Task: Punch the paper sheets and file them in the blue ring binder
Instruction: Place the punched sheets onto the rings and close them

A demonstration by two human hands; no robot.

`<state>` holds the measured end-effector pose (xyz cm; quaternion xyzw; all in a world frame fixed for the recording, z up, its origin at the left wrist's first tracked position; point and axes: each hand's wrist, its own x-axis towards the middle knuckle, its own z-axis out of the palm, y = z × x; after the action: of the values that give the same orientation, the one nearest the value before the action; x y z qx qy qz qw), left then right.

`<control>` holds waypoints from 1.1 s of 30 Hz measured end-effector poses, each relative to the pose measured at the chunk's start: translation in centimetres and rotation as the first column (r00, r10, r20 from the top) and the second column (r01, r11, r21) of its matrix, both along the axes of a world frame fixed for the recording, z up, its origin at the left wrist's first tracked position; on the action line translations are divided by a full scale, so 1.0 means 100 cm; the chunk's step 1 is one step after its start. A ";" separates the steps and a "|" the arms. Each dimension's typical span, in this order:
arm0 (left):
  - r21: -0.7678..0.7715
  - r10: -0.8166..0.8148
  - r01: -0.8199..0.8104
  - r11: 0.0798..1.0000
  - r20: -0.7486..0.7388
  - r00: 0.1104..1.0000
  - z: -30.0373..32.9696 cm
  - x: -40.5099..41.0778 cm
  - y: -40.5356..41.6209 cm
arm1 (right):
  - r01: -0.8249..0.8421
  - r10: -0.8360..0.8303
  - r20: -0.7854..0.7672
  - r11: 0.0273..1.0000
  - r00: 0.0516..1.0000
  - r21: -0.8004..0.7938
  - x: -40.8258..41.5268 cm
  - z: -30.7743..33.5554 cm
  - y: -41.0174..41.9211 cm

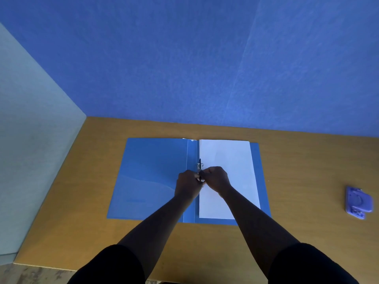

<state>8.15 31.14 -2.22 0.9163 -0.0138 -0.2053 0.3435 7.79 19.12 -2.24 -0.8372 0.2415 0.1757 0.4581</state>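
Curled fingers of both hands are meeting over the metal ring clasp at the spine of the blue ring binder, pinching it from either side; the exact hold is too small to tell. The left hand is coming in over the left cover, the right hand over the paper sheets, both forearms reaching out from black sleeves.

The binder is lying open and flat in the middle of the tan wood-grain surface, its smooth plastic covers glossy, a pale curved pattern crossing the left one. The white rectangular sheets are sitting in the right half, their left edge along the spine. A flat lilac plastic hole punch is resting well apart at the right edge. A textured blue wall is rising behind the surface.
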 end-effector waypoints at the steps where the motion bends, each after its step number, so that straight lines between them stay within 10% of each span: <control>1: 0.018 -0.040 0.039 0.999 0.027 0.999 -0.001 -0.001 -0.002 | -0.013 0.013 0.000 0.999 1.000 -0.033 0.000 0.002 -0.001; 18: 0.179 -0.207 0.182 0.967 0.135 0.969 0.002 -0.003 0.000 | -0.071 0.082 0.025 0.949 0.996 -0.306 -0.016 -0.009 -0.009; 21: 0.257 -0.400 0.343 0.904 0.221 0.889 0.000 -0.001 -0.002 | -0.262 0.318 0.067 0.868 0.946 -0.421 -0.027 -0.010 -0.013; 25: 0.261 -0.468 0.433 0.863 0.086 0.880 -0.006 -0.003 -0.005 | -0.461 0.522 -0.053 0.697 0.851 -0.549 -0.036 -0.016 -0.019; 33: 0.214 -0.477 0.461 0.861 0.027 0.879 -0.009 -0.011 -0.009 | -0.443 0.488 -0.029 0.763 0.872 -0.471 -0.055 -0.027 -0.035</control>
<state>7.00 30.21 -3.10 0.9226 -0.2291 -0.2466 0.1882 2.32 15.60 -4.97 -0.9626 0.0385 0.1810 0.1979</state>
